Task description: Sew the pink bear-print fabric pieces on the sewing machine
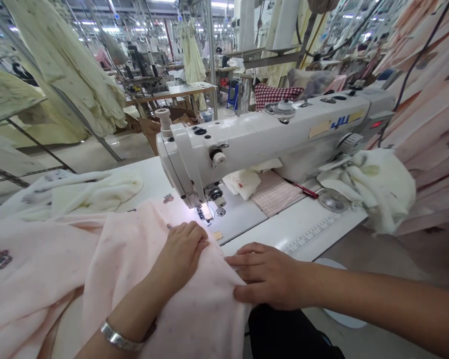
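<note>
Pink fleece fabric (130, 249) with small printed figures spreads over the left of the sewing table and hangs down in front of me. My left hand (185, 249) rests on it just before the needle, fingers curled and closed on the cloth near its edge. At the fabric's right edge, my right hand (267, 276) pinches the cloth between thumb and fingers. The white sewing machine (254, 142) stands over the work, its lit presser foot (205, 213) just beyond my left fingertips. Whether the cloth lies under the foot is hard to see.
Cream fabric (97, 189) lies on the table's left. Behind the needle are a pink checked cloth (275, 192) and a red pen-like tool (303, 189). A cream bundle (374, 187) sits at right beside a clear round dish (334, 199). Pink garments (434, 149) hang at right.
</note>
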Available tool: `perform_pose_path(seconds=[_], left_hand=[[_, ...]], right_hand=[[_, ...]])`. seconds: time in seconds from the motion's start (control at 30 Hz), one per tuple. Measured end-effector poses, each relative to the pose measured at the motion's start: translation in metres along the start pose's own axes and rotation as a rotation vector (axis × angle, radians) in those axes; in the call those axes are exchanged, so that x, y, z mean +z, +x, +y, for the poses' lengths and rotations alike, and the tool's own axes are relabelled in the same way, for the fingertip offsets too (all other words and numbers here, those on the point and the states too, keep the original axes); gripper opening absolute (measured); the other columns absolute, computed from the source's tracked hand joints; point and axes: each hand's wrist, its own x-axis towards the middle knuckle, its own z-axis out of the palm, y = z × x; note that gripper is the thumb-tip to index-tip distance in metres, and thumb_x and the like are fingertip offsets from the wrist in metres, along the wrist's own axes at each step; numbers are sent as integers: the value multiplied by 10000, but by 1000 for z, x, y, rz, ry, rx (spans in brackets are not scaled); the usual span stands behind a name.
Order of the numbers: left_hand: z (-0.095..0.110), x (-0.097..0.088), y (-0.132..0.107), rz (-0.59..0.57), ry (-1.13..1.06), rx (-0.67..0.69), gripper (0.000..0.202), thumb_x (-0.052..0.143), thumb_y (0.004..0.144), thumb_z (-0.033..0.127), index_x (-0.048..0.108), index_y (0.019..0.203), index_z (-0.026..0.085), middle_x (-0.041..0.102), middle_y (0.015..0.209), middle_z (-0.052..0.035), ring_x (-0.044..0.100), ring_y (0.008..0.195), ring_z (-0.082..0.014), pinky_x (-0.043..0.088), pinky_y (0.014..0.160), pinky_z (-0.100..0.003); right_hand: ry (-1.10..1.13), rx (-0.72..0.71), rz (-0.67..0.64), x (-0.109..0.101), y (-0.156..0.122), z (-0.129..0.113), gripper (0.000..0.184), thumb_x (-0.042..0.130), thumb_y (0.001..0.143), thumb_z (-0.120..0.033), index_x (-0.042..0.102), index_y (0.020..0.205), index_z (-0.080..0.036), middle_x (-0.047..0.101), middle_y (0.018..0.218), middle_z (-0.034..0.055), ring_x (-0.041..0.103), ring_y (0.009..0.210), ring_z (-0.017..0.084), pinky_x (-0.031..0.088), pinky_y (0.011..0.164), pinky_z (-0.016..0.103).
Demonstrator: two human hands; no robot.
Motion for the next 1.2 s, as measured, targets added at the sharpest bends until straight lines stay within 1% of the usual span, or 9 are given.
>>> perform_pose_path(seconds=[0.13,0.27,0.43,0.57,0.63,0.73,0.9,1.1,1.2], left_hand=[[7,-8,16,-54,72,-99,166,432,854,211,502,704,202,565,689,12,529,693,-179,398,683,-359],[31,-6,19,13,235,-170,142,431,807,102,547,767,173,585,862,-86,515,856,-278,369,797,-498],[52,14,-6,40,280,-160,244,382,764,-1,565,786,159,578,806,-78,518,792,-231,441,746,-392],[37,29,-29,190,245,-13,278,379,884,196,504,1127,148,576,1123,-124,510,1051,-266,379,939,-513],[24,28,-29,180,206,14,335,368,901,242,444,1216,154,538,1219,-132,478,1137,-268,345,981,-540],[7,21,-18,127,142,-19,331,353,914,271,451,1216,178,519,1252,-117,472,1159,-254,327,1006,-542],[-2,11,-1,95,120,-34,306,344,918,271,481,1171,167,532,1211,-114,493,1116,-257,330,992,-550],[-9,15,-3,126,135,13,305,350,915,288,479,1175,192,523,1236,-110,480,1142,-264,335,991,-553],[-11,16,-3,138,157,18,305,350,916,284,482,1175,189,522,1243,-117,485,1139,-266,336,988,-554]], right_hand=[[-4,36,-79,7,-3,-2,163,435,873,-158,594,907,-170,650,917,54,546,1063,171,409,906,311],[6,31,-54,9,-1,-3,174,435,900,-173,606,936,-166,648,872,56,555,1032,181,432,876,317],[-12,1,-52,6,0,-1,184,435,919,-192,612,969,-183,639,836,48,561,989,170,429,869,329],[-74,-47,-96,3,10,7,191,430,922,-157,608,990,-170,637,810,40,565,942,145,414,869,316],[-114,-68,-83,4,17,15,187,437,921,-151,611,985,-173,639,783,28,567,932,142,406,865,318],[-176,-78,-44,6,27,29,170,460,910,-147,617,964,-187,637,729,-1,567,914,151,392,852,334],[-212,-62,-106,9,34,41,161,483,887,-143,611,976,-185,624,743,5,544,916,166,382,825,346],[-206,85,-89,16,31,32,170,489,894,-170,605,1011,-210,618,974,44,508,917,174,378,772,343],[-200,71,-120,14,31,28,183,460,909,-154,601,1024,-171,620,1061,54,502,981,178,372,824,352]])
